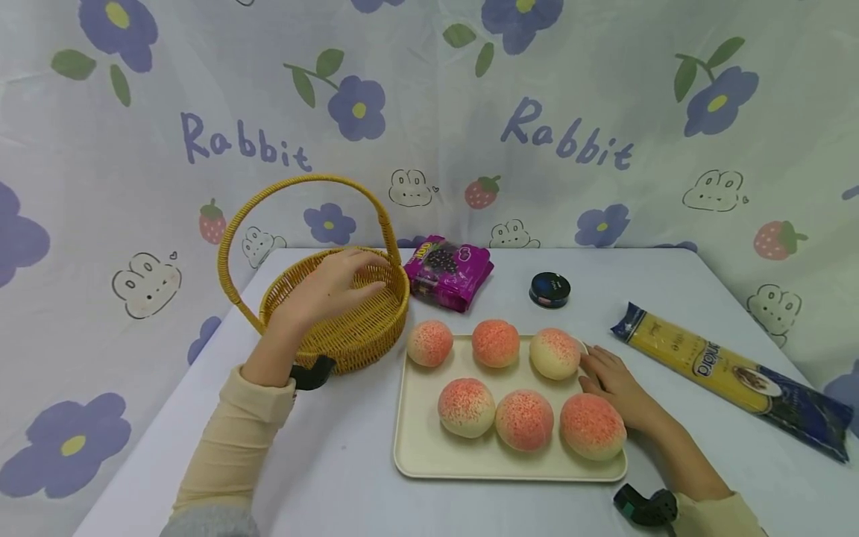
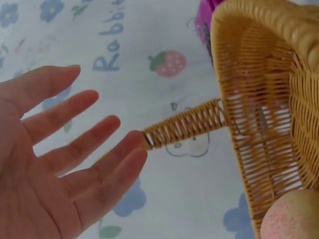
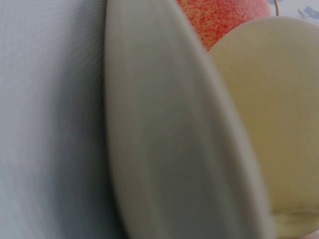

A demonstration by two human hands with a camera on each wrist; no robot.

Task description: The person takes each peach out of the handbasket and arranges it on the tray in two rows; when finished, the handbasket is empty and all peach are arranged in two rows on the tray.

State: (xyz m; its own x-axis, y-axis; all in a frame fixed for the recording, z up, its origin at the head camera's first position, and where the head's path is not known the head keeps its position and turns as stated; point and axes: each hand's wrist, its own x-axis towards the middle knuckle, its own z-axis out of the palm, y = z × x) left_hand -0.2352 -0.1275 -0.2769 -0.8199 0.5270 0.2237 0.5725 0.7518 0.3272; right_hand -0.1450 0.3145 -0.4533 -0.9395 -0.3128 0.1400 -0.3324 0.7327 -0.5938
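My left hand point(image 1: 335, 287) is over the yellow wicker basket point(image 1: 362, 335), palm down in the head view. Its fingers point(image 2: 87, 154) are spread and relaxed with nothing between them. A pink-and-cream peach point(image 2: 294, 219) shows against the basket's inner wall in the left wrist view; the hand hides that spot from the head view. At the right edge of the cream tray point(image 1: 423, 455), my right hand point(image 1: 620, 388) lies with its extended fingers right beside the back-right peach point(image 1: 555, 353). Several speckled peaches point(image 1: 525, 420) sit in two rows on the tray.
A purple snack packet point(image 1: 448, 272) lies right of the basket. Behind the tray is a small dark round tin point(image 1: 549, 289). A long yellow-and-blue pasta packet point(image 1: 725, 373) lies at the right. The basket's tall handle point(image 1: 305, 180) arches above the left hand.
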